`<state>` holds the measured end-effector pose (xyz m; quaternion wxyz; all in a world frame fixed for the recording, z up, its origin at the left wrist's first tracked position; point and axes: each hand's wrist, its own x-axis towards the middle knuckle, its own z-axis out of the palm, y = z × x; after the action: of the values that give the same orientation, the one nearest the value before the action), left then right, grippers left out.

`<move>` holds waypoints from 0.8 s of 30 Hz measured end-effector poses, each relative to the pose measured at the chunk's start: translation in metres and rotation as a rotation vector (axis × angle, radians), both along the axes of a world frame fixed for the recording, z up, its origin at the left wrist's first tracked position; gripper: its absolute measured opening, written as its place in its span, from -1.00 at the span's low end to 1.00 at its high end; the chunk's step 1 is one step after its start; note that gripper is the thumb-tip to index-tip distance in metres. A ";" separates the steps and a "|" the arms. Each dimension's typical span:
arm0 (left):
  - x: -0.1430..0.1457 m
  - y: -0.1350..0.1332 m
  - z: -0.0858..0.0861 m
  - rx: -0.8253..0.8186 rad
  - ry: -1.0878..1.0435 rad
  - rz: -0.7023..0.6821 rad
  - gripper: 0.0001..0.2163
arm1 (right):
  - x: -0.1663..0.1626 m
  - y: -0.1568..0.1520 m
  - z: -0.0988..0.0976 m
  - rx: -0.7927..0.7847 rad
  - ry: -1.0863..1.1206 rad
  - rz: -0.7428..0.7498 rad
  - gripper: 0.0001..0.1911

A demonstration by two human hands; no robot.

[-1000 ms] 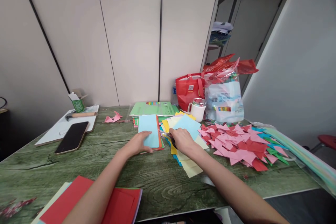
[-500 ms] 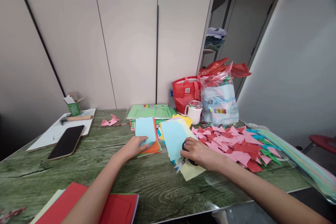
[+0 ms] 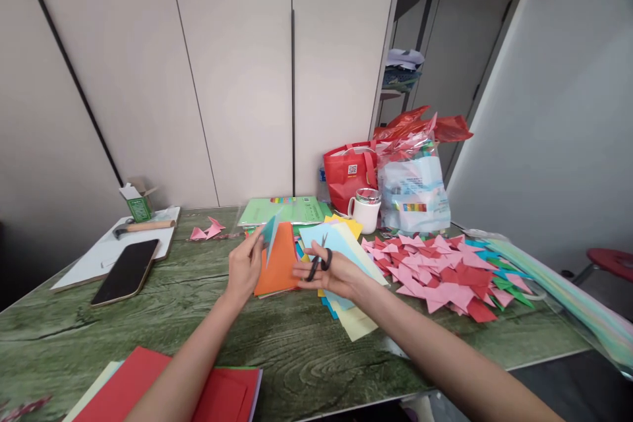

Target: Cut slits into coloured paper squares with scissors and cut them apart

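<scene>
My left hand [image 3: 244, 268] pinches a light blue paper sheet [image 3: 270, 233] and holds it up edge-on above an orange sheet [image 3: 281, 262] on top of a small paper stack. My right hand [image 3: 330, 271] has black-handled scissors [image 3: 317, 261] looped on its fingers, blades pointing up, with the other fingers stretched toward the blue sheet. Beside that hand lie loose light blue and yellow sheets [image 3: 341, 241] on the green wood-grain table [image 3: 306, 336].
A heap of pink, red and green paper triangles [image 3: 445, 273] lies to the right. A white mug [image 3: 366, 210], red bag [image 3: 349, 171] and plastic bag [image 3: 414, 184] stand behind. A phone [image 3: 126, 271] and hammer [image 3: 143, 226] lie left. Red sheets [image 3: 198, 392] rest at the near edge.
My left hand has lifted the light blue sheet off the stack, uncovering the orange sheet. My right hand picked the scissors up from the table and brought them toward the left hand.
</scene>
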<state>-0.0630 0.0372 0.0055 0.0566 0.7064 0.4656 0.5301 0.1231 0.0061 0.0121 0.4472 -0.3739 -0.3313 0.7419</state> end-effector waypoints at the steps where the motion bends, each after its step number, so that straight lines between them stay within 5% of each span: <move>1: 0.002 -0.004 0.001 0.004 -0.035 -0.007 -0.66 | -0.008 0.002 -0.002 -0.054 0.056 0.011 -0.60; 8: 0.016 -0.016 0.005 -0.062 -0.028 -0.174 -0.66 | -0.027 0.015 -0.017 -0.034 0.336 -0.138 -0.60; 13: 0.015 -0.007 -0.003 -0.053 0.106 -0.417 -0.72 | -0.012 0.025 -0.022 -0.016 0.340 -0.315 -0.82; 16: 0.011 0.000 -0.011 -0.082 0.088 -0.448 -0.73 | -0.004 0.031 -0.025 0.037 0.337 -0.328 -0.82; 20: 0.010 0.005 -0.012 -0.191 -0.134 -0.430 -0.77 | -0.003 0.031 -0.027 0.125 0.344 -0.349 -0.63; 24: 0.012 0.002 0.001 -0.483 -0.558 -0.485 -0.45 | -0.008 0.025 -0.026 0.234 0.243 -0.336 -0.53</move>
<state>-0.0510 0.0387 0.0066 0.4664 0.5914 0.3640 0.5480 0.1155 0.0307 -0.0136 0.6413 -0.2772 -0.2918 0.6532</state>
